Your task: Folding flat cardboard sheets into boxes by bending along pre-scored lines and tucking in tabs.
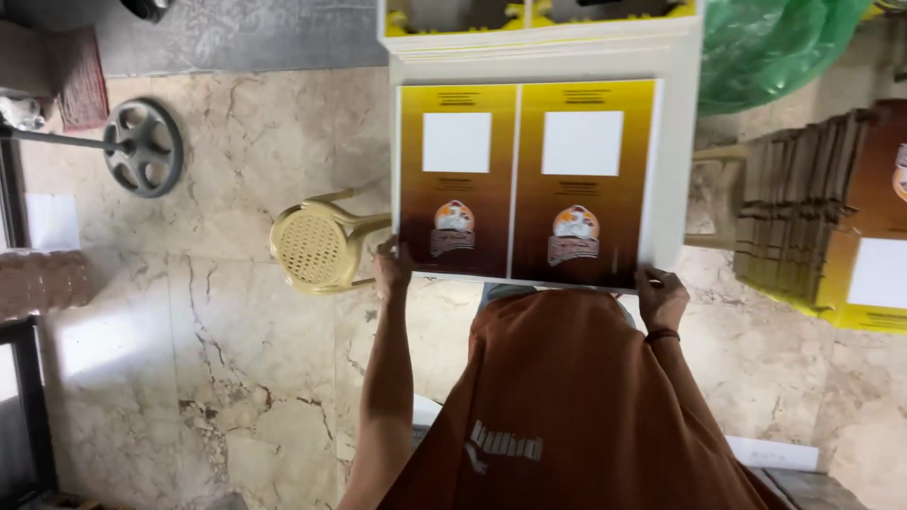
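Note:
A large printed sheet [525, 179] shows two brown-and-yellow panels side by side, each with a white square and a round emblem. It lies over a stack of white sheets [675, 142] in front of me. My left hand [390, 269] pinches the sheet's near left corner. My right hand [661, 297], with a dark band at the wrist, grips the near right corner. My brown shirt fills the bottom of the view and hides the stack's near edge.
A yellow plastic stool [316, 247] stands just left of the stack. A grey wheel on a rod [144, 146] lies on the marble floor at far left. Folded brown-and-yellow cartons [822, 217] are piled at right. A green plastic bag [765, 47] sits behind.

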